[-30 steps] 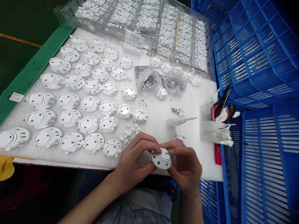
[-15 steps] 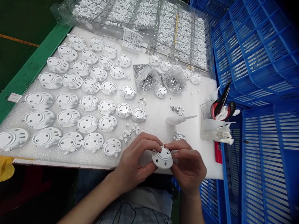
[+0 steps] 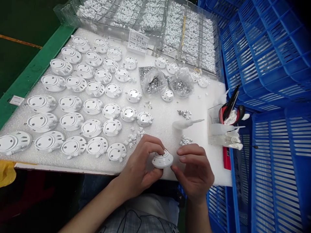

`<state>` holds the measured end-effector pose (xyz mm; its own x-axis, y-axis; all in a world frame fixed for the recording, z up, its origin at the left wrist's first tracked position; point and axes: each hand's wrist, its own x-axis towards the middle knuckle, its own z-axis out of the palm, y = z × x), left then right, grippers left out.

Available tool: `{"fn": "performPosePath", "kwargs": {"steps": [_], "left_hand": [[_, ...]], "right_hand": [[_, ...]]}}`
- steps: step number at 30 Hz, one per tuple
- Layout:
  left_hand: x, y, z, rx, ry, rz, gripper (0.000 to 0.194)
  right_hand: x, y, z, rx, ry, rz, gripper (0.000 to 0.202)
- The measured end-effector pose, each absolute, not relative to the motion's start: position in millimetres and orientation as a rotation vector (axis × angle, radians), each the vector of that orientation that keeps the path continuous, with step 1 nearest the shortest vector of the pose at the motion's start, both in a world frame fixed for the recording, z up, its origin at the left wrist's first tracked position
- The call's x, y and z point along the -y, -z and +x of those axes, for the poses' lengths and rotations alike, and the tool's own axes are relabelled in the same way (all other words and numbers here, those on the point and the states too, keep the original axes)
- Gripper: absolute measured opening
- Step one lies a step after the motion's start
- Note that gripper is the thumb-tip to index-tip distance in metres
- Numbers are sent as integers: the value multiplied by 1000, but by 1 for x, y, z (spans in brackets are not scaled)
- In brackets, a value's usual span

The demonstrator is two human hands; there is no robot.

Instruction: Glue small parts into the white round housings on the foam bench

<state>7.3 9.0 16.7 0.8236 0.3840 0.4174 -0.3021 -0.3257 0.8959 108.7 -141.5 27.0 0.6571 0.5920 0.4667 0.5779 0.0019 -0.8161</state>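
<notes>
Near the front edge of the white foam board [image 3: 167, 131], my left hand [image 3: 143, 163] grips a round white saucer-shaped plastic part [image 3: 163, 160] between its thumb and fingers, with the part tilted so its rim faces me. To the right of it is my right hand [image 3: 194, 170], its fingers apart and holding nothing, the fingertips a short way off the part's rim. Just beyond the hands lie small white pieces [image 3: 185, 140] in a loose pile. A soft white squeeze bottle [image 3: 183, 124] with a thin nozzle lies farther up the board.
Rows of similar white saucer parts [image 3: 91, 106] fill the left side. Two clear bags [image 3: 153, 82] of small silvery pieces sit mid-board. A compartmented clear tray [image 3: 155, 19] spans the back. At right stand a clear holder [image 3: 215, 129] with scissors [image 3: 232, 110] and blue crates [image 3: 274, 55].
My right hand has let go of the saucer part and its fingers have spread. My left hand has tilted the part and shifted it slightly left.
</notes>
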Motion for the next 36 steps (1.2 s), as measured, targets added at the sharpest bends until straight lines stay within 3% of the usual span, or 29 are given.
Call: {"fn": "performPosePath", "kwargs": {"steps": [11, 18, 21, 26, 36], "left_hand": [[-8, -15, 6, 8, -718, 1703, 17], [-9, -17, 9, -40, -749, 1670, 11], [-11, -19, 10, -22, -764, 1667, 12], [-11, -19, 10, -2, -764, 1658, 14], [-11, -19, 9, -9, -728, 1693, 28]], "right_hand": [[139, -30, 108, 996, 0, -1667, 25], [135, -46, 140, 704, 353, -1877, 13], [128, -51, 161, 847, 282, -2148, 32], [109, -62, 173, 1029, 148, -2259, 12], [73, -61, 179, 1165, -27, -2237, 17]]}}
